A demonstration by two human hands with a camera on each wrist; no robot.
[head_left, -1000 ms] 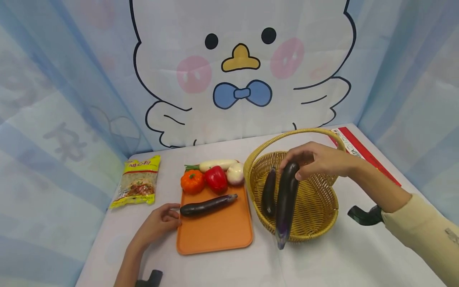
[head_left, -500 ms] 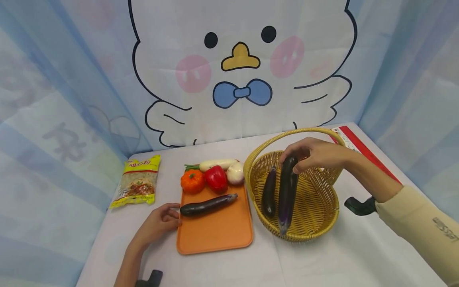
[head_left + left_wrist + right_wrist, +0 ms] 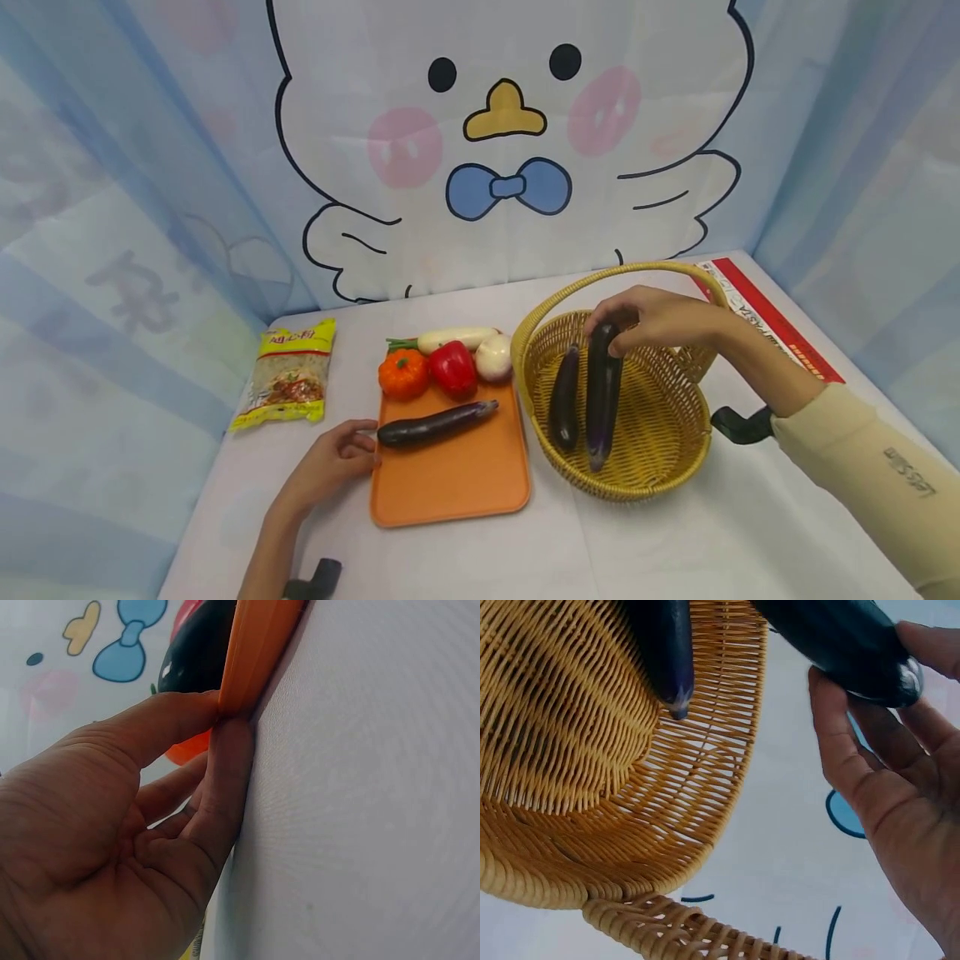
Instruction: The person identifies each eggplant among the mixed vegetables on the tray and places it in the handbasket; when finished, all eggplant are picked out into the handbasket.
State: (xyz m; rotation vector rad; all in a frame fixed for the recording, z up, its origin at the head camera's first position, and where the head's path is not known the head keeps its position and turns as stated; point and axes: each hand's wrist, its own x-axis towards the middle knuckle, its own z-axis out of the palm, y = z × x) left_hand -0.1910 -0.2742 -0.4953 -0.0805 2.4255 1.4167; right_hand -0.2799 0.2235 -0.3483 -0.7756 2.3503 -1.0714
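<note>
My right hand grips a dark eggplant by its thick rounded end, and the stem end points down into the wicker basket. In the right wrist view the held eggplant lies between thumb and fingers, above the basket rim. A second eggplant lies inside the basket, to the left. My left hand is at the left edge of an orange tray; in the left wrist view its thumb and a finger pinch the tray's edge. Across the tray lies another eggplant.
On the tray's far side sit an orange pumpkin, a red bell pepper and a white bulb, with a white radish behind. A yellow food packet lies left; a red-and-white pack lies behind the basket's arched handle.
The right hand has lowered the eggplant into the basket, its stem end moving from in front of the near rim to inside it. The left hand stays at the tray.
</note>
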